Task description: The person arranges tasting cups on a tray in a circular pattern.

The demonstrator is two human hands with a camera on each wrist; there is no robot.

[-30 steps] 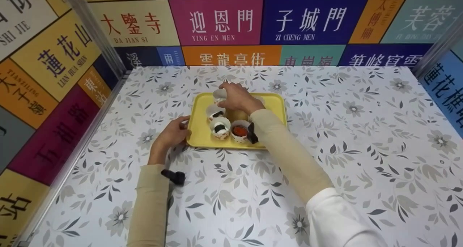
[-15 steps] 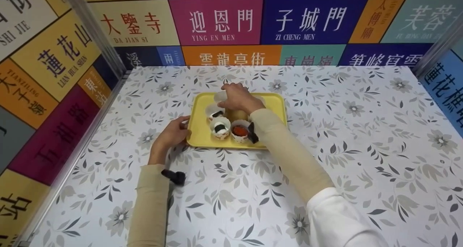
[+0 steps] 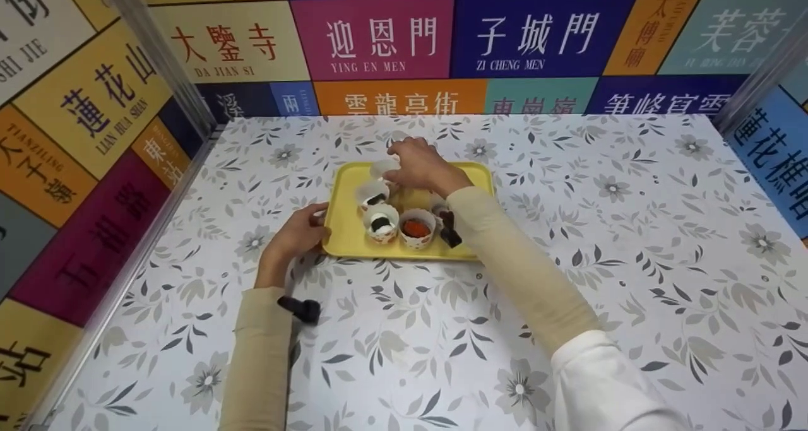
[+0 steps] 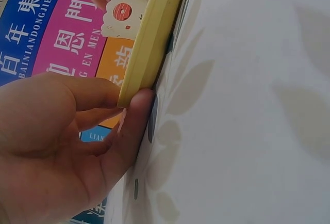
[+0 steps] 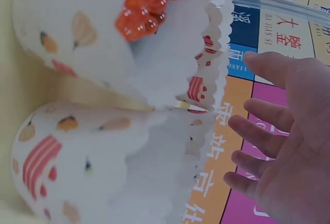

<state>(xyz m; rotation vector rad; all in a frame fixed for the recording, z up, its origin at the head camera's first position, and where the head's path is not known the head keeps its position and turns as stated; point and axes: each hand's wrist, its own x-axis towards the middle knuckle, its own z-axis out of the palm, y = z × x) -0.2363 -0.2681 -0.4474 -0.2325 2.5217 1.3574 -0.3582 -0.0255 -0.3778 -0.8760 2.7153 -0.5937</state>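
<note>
My left hand [image 3: 300, 232] holds the left edge of the yellow tray [image 3: 344, 232]. In the left wrist view, its fingers lie on either side of the tray rim [image 4: 147, 48]. My right hand [image 3: 420, 166] is over the tray's far side, beside a pale paper cup [image 3: 382, 168]. Its fingers are spread and hold nothing in the right wrist view. Nearer are a cup [image 3: 372, 195] with something black and white inside, a cup [image 3: 381, 228] with a white lump and black strip, and a cup [image 3: 416, 232] of glossy orange-red beads [image 5: 149, 7]. My right hand and sleeve hide part of the tray.
The tray stands on a table with a floral cover [image 3: 606, 242]. Printed sign walls rise behind it [image 3: 372, 33] and at the left [image 3: 95, 115]. Black wrist mounts [image 3: 303, 308] are strapped to both sleeves.
My right hand has drawn slightly right, away from the far cup, and its forearm has swung a little right. The whole head view has shifted slightly. My left hand stays at the tray edge.
</note>
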